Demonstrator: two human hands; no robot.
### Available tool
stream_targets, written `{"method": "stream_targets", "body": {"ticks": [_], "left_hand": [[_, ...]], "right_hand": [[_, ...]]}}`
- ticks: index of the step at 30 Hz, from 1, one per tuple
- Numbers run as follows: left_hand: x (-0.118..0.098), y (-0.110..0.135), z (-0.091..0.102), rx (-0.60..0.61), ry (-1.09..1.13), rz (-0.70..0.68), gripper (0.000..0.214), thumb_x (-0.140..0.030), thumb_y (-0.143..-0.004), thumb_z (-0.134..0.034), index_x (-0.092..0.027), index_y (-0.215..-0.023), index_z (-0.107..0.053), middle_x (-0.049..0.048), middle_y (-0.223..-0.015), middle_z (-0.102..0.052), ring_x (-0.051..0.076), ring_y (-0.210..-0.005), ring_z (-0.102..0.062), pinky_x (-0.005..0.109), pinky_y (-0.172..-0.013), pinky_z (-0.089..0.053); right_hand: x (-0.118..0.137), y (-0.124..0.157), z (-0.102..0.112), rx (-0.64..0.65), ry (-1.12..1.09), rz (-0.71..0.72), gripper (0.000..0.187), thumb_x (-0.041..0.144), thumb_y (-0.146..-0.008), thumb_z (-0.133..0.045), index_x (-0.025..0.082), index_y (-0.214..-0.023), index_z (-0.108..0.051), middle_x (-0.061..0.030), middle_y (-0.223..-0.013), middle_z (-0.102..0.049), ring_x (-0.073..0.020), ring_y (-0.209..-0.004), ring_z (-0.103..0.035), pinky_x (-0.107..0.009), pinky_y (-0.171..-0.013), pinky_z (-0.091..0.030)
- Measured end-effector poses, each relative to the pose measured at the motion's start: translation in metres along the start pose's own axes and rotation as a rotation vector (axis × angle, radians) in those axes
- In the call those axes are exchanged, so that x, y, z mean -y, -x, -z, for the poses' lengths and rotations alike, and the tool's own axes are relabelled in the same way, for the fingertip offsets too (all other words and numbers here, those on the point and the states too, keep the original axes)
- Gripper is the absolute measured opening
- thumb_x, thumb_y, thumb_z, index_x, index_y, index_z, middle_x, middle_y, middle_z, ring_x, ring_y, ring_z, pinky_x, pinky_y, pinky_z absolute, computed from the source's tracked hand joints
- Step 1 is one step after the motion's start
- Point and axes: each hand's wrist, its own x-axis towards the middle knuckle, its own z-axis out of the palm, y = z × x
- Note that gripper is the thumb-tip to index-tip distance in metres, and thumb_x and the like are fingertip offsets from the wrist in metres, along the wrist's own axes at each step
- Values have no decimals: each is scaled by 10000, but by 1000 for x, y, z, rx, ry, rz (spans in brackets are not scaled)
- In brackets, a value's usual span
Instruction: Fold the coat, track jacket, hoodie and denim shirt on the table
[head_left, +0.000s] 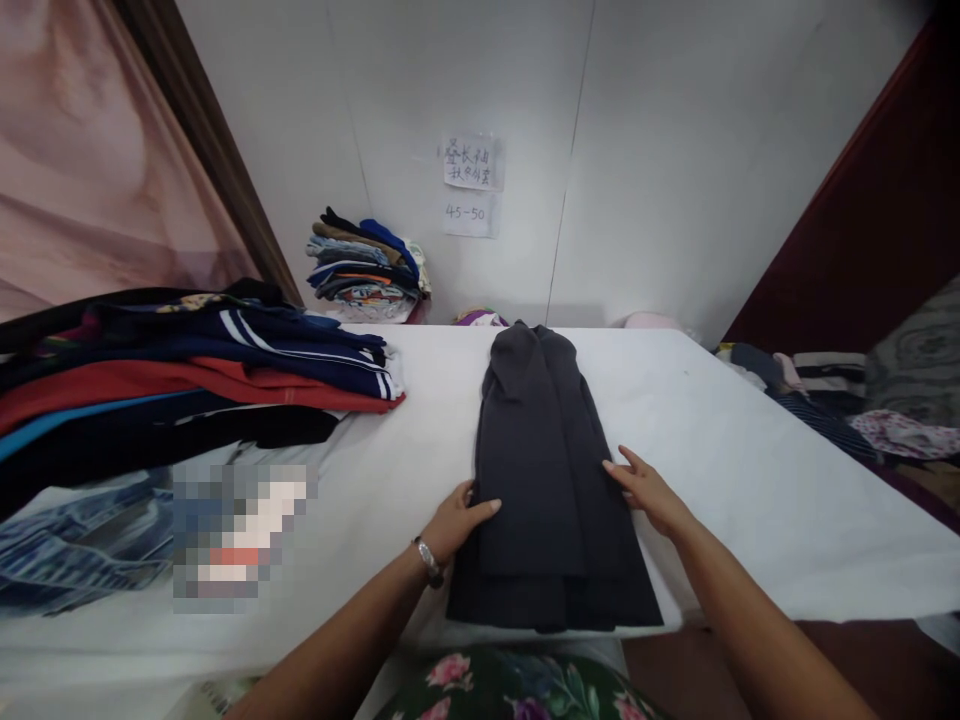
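A dark grey jacket (pixel 529 460) lies lengthwise on the white-covered table in front of me, folded into a narrow shape with its sides laid inward. Its wider hem is at my end and the rounded shoulder end points to the wall. My left hand (pixel 454 522), with a bracelet on the wrist, grips the jacket's left edge, thumb on top and fingers partly hidden at the side. At the right edge, my right hand (pixel 651 492) touches the cloth with its fingertips, fingers apart.
On the left lies a broad pile of clothes (pixel 202 370), with blue jeans (pixel 82 540) nearer me beside a pixelated patch. A folded stack (pixel 367 265) stands by the wall, below and left of handwritten papers (pixel 471 185). More clothes (pixel 832 400) lie beyond the table's (pixel 765 480) right edge.
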Motion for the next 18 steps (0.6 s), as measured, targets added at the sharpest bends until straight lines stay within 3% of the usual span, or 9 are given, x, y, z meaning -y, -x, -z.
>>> {"method": "stream_targets", "body": {"ticks": [2,5,8,12,15,18], "left_hand": [[1,-1,-7,42,68,39,645,-345,-533,-843,-158,-1097,-593,161,-1166,-679,333,-1102,-624,435,-970,-488],[3,-4,-14,63,113,32,587,-212,-468,-819,-179,-1016,-612,102,-993,-732,294,-937,-680,406,-879,-526],[-9,-4,-6,99,96,1,605,-159,-480,-750,-191,-1067,-608,68,-955,-737,260,-864,-687,380,-839,-535],[-49,8,44,133,-89,12,675,-177,-530,-719,-200,-1188,-575,51,-981,-739,250,-841,-689,378,-807,-547],[-76,20,98,109,-244,86,710,-226,-540,-727,-215,-1230,-559,40,-999,-739,268,-855,-693,400,-804,-554],[-84,27,143,8,-386,123,727,-269,-504,-746,-197,-1208,-575,42,-992,-740,295,-909,-691,402,-825,-555]], "right_hand": [[-1,6,-6,81,-88,-41,748,379,-691,-772,189,-1360,-496,-102,-1064,-718,-237,-889,-697,-321,-707,-580],[-7,13,-14,299,-208,-79,436,346,-683,-773,209,-1081,-660,-79,-959,-745,-236,-825,-709,-357,-744,-583],[-13,21,-28,319,-275,-91,296,298,-659,-776,203,-922,-679,-59,-849,-756,-229,-707,-704,-358,-680,-580],[-19,54,-66,383,-386,-36,291,317,-656,-782,230,-924,-707,-27,-871,-761,-232,-806,-711,-353,-788,-563],[-25,83,-100,594,-426,-14,294,336,-664,-782,305,-949,-714,23,-947,-756,-230,-889,-705,-354,-815,-556],[-24,82,-118,761,-406,-2,305,362,-748,-728,356,-1050,-683,30,-1033,-739,-212,-892,-704,-356,-795,-560]]}}
